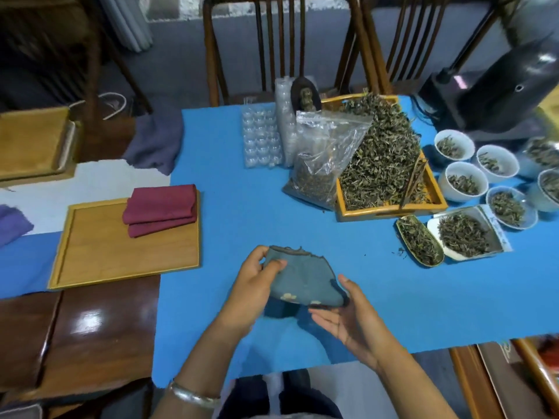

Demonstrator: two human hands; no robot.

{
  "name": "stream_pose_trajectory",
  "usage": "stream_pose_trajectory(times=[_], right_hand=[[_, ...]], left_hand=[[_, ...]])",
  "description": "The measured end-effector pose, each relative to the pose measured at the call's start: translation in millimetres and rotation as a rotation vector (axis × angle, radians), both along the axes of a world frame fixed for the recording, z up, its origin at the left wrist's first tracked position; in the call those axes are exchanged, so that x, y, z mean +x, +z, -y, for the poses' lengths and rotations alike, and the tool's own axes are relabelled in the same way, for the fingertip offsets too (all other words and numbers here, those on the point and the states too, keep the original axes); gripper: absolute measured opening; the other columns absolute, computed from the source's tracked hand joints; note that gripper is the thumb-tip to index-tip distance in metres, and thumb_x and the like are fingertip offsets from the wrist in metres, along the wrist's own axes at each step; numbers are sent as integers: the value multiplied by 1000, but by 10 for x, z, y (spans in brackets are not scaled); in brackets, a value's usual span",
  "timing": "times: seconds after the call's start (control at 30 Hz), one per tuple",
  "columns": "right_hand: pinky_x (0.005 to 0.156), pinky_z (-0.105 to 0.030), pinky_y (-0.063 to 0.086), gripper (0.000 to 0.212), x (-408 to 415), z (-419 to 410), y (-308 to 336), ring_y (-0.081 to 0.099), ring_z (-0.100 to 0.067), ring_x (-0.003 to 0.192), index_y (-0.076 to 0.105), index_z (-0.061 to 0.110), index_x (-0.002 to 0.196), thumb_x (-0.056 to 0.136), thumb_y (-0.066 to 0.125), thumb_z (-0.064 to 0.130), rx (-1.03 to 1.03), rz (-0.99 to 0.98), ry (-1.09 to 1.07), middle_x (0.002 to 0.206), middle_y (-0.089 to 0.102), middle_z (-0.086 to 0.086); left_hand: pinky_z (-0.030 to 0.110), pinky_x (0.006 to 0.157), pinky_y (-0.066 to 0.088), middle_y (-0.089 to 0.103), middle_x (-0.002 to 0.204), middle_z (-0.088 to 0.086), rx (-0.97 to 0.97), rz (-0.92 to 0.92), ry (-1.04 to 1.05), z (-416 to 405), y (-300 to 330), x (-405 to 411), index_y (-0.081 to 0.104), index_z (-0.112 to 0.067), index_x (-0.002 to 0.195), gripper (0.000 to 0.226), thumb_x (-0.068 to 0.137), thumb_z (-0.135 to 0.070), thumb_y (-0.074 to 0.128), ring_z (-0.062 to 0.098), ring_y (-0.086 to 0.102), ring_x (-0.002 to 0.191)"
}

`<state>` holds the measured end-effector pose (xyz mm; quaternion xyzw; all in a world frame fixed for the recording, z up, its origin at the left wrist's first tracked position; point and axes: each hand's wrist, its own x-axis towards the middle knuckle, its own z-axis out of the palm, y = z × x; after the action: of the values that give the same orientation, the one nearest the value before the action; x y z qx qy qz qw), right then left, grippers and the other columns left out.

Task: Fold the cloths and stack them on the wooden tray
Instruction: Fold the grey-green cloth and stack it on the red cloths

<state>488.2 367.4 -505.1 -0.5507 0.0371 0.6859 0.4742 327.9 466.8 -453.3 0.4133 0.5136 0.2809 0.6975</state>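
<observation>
A small grey-blue cloth (305, 276) with pale flower marks hangs between my hands above the blue table. My left hand (257, 285) pinches its upper left corner with thumb and fingers. My right hand (348, 316) sits palm up under its lower right edge, thumb on top of the cloth. To the left lies the wooden tray (99, 255), flat on the table. Two folded dark red cloths (161, 208) are stacked at its far right corner.
A purple cloth (12, 223) lies at the far left, a grey-purple one (155, 143) behind the tray. At the right stand a tray of tea leaves (390, 164), a plastic bag (323, 164), several white bowls (462, 181) and scoops. Chairs stand behind the table.
</observation>
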Motion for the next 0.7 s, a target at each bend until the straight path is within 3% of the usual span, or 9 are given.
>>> stream_pose_trajectory(times=[0.1,0.17,0.27,0.33,0.47,0.6,0.7], right_hand=[[71,-26,57,27,-74,-289,237,71,-18,90,76,15,92,70,75,30,165,18,102,101,73,-9],[70,-26,56,27,-159,-504,366,71,-16,88,74,10,95,70,72,20,235,75,170,100,73,-11],[69,-29,56,32,-320,-796,471,70,-21,90,71,7,102,72,70,17,279,193,243,103,73,-15],[73,-30,56,30,-478,-1017,505,69,-22,93,68,6,108,79,68,15,295,262,283,106,73,-14],[83,-34,54,15,-946,-1542,501,69,-20,87,69,7,101,86,64,7,291,410,309,99,74,-12],[68,-23,52,11,-1447,-2142,448,67,-9,73,70,8,97,87,64,11,292,528,344,86,74,-2],[64,-21,49,10,-1748,-2608,362,62,-6,63,67,8,81,87,66,15,279,615,315,71,69,3]], left_hand=[[42,79,43,65,94,18,-10,18,64,-157,135,-264,54,1,104,14,92,-1,50,27,58,86],[37,74,48,69,90,15,8,12,105,-269,160,-469,54,-3,102,11,91,-1,53,23,63,79],[22,54,53,73,71,3,46,-23,197,-449,135,-799,49,-9,101,18,88,-1,60,11,66,59],[19,49,52,74,69,3,57,-46,263,-578,105,-1038,51,-9,103,24,85,-1,64,11,67,56],[21,49,53,71,73,11,92,-108,372,-965,6,-1529,56,-4,100,22,82,-1,69,11,68,57],[20,53,53,66,71,12,194,-214,434,-1556,-98,-2001,54,-5,101,23,83,-4,69,7,65,56],[34,64,56,70,82,17,240,-268,427,-2061,-205,-2279,54,-11,104,25,85,-13,69,22,70,74]])
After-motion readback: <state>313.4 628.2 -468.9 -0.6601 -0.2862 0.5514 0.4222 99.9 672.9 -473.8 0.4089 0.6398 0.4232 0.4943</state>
